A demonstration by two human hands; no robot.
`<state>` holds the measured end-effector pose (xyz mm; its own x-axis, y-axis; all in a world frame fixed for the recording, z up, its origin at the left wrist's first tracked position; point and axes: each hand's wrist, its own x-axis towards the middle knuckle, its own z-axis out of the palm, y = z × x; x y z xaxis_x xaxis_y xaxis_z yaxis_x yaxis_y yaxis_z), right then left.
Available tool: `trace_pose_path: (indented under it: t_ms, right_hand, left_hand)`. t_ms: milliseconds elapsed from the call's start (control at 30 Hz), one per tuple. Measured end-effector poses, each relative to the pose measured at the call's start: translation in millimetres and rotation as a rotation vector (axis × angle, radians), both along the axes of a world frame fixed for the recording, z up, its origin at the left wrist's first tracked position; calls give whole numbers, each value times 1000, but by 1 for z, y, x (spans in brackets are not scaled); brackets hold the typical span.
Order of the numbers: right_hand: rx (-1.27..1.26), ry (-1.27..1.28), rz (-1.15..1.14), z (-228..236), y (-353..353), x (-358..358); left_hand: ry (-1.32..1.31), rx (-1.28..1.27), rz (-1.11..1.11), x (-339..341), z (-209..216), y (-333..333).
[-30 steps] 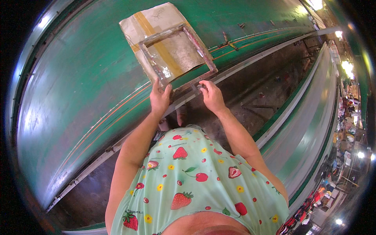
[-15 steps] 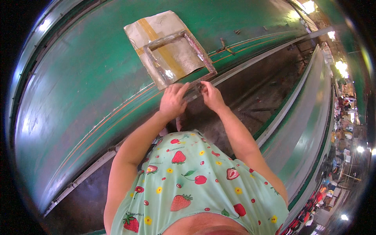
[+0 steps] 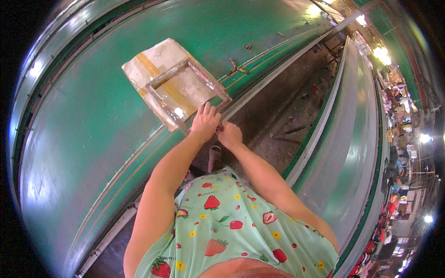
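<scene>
A rectangular wooden frame point(image 3: 218, 87), worn and with some shiny tape on it, lies on a whitish cardboard sheet point(image 3: 165, 52) crossed by a brown tape strip. Both are on the green table point(image 3: 92, 102), close to its near edge. My left hand point(image 3: 205, 122) lies over the frame's near bar, its fingers stretched forward and slightly apart. Just right of it and lower, past the table edge, my right hand point(image 3: 230, 135) is closed. Something small and dark shows at its fingertips, too little of it to name.
Small twig-like scraps point(image 3: 238, 67) lie on the table beyond the frame. A metal rail point(image 3: 259, 85) runs along the near edge. Right of me, across a dark floor gap point(image 3: 287, 120), stands another long table point(image 3: 340, 171). My shoe point(image 3: 214, 157) shows below my hands.
The view has shifted, so frame and sheet appear lower and further left. My right hand has closed and come nearer to my left, whose fingers now point further forward over the bar.
</scene>
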<state>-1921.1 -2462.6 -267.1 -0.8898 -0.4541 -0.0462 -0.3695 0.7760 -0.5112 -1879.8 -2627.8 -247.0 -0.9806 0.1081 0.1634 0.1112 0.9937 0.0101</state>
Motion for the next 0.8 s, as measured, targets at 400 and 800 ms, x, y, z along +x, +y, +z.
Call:
trace_pose_path:
  t_ms: [400,800]
  right_hand:
    - [-299,-297,137,-39,9,-35]
    - [-198,333,409,23,18,-290]
  left_hand:
    - [35,186,92,11,-11,-1]
    - [-89,218,149,8,4,8]
